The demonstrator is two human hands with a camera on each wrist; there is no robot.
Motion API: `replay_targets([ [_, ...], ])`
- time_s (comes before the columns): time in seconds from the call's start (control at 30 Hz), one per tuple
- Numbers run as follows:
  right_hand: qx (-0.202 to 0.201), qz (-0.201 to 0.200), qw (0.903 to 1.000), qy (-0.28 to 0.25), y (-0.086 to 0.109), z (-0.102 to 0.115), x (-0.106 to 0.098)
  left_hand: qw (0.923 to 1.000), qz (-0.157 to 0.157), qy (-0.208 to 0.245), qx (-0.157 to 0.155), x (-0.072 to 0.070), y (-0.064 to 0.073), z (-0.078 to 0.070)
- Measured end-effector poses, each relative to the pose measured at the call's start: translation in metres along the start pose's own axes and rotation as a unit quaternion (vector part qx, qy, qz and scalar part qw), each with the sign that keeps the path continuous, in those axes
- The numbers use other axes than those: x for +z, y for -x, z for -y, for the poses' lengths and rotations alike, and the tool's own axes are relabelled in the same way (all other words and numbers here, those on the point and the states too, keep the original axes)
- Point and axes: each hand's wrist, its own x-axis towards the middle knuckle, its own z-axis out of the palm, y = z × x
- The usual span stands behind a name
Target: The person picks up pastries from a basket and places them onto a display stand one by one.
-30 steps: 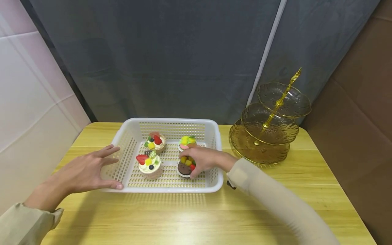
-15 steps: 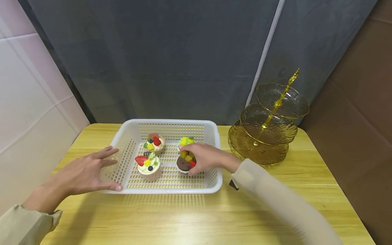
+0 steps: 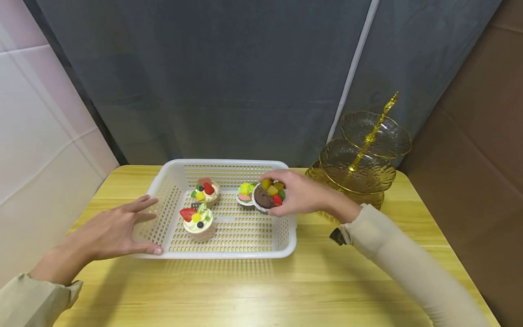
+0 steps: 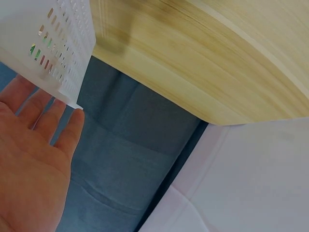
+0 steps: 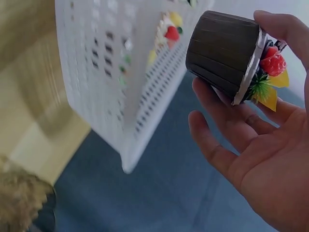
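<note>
In the head view my right hand (image 3: pixel 301 193) grips a chocolate cupcake (image 3: pixel 264 196) topped with yellow pieces and a red berry, over the right end of a white perforated basket (image 3: pixel 229 255). The right wrist view shows its dark pleated wrapper (image 5: pixel 219 50) between thumb and fingers. My left hand (image 3: pixel 108 229) spreads along the basket's left side, thumb on the near rim; in the left wrist view its fingers reach straight to the rim. Inside stand a pink-and-green topped cupcake (image 3: pixel 244 196), a cream cupcake with strawberry (image 3: pixel 199 225), and another fruit-topped cream cupcake (image 3: pixel 209 193) behind it.
A three-tier stand (image 3: pixel 353 168) with gold-edged clear plates and a gold post stands at the back right of the wooden table (image 3: pixel 229 295). A dark curtain (image 3: pixel 229 81) hangs behind; a white panel stands left and a brown one right.
My right hand has lifted the chocolate cupcake off the basket's floor and carried it up, back and to the right. The left hand stays on the basket.
</note>
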Motion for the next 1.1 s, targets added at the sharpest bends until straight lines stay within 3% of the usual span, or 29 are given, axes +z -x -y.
replay_targets([
  [0.3,0.007,-0.082,0.9966,0.007,0.033,-0.009,-0.051,1.0000,0.001,-0.001,0.004,0.000,0.000,0.001],
  [0.53,0.055,-0.124,0.9908,0.003,0.059,-0.014,-0.083,1.0000,0.005,0.000,0.001,0.000,0.000,0.001],
  [0.83,0.135,-0.169,0.9759,0.025,0.092,-0.016,-0.121,1.0000,0.009,0.001,-0.001,0.001,-0.001,0.000],
  [1.1,0.176,-0.196,0.9643,0.028,0.114,-0.021,-0.149,1.0000,0.007,0.000,0.001,0.001,-0.001,0.001],
])
